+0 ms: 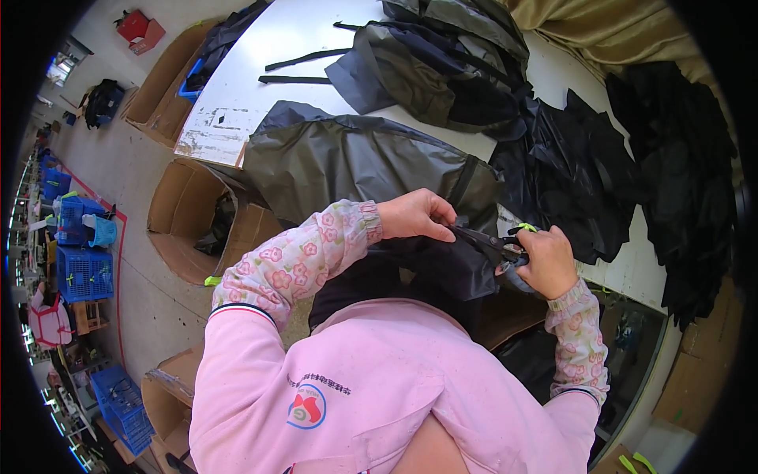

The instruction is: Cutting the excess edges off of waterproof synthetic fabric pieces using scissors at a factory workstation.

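Observation:
My right hand is closed around the handles of a pair of dark scissors, whose blades point left. A bit of bright yellow-green shows at the handles. My left hand pinches the dark fabric piece near the blade tips, thumb and forefinger close together. This shiny olive-grey piece lies over the table's near edge, and its dark lower part hangs down toward my lap. Whether the blades are apart is too small to tell.
More dark fabric pieces with straps lie on the white table. Black pieces are heaped to the right, and others hang over the right edge. Cardboard boxes stand at the left, with blue crates beyond.

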A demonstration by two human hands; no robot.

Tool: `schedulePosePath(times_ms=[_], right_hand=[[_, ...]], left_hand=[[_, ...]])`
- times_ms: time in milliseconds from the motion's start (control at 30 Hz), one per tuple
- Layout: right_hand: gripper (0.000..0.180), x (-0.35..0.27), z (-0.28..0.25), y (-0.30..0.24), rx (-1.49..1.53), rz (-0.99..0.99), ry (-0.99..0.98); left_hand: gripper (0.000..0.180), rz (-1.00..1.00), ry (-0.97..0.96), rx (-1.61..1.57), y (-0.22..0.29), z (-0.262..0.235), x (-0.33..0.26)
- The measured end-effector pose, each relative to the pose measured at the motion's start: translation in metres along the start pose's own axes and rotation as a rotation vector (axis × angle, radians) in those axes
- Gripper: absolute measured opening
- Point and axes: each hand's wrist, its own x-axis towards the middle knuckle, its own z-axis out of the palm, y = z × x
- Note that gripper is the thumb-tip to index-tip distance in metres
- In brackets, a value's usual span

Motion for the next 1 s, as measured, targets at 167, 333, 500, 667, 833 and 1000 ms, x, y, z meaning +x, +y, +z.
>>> schedulePosePath(times_ms=[167,333,500,667,833,1000], right_hand=[[0.037,-0.001,0.0,-0.002,0.024,0.043,-0.102],[0.027,0.019,0.029,-0.029,0.767,0.288,0.033],[0.015,0.015,0.054,-0.029,0.822,0.339,0.063],[0.016,0.011,0.07,-0.024,0.91,0.411,0.067],[0.016,0.004,0.082,-0.014,0.829,0.41,0.1],[0.015,0.005,0.083,-0.015,0.859,0.425,0.099]], left_hand=[[0.02,0.004,0.028,0.029,-0.002,0.002,-0.005],[0.023,0.171,0.064,0.008,-0.006,0.018,0.001],[0.015,0.515,0.855,0.323,-0.011,-0.012,-0.077],[0.038,0.27,1.8,0.247,-0.126,-0.085,-0.207],[0.073,-0.339,1.457,-0.472,-0.175,-0.049,-0.22],[0.065,-0.153,1.096,-0.786,-0.168,-0.037,-0.176]])
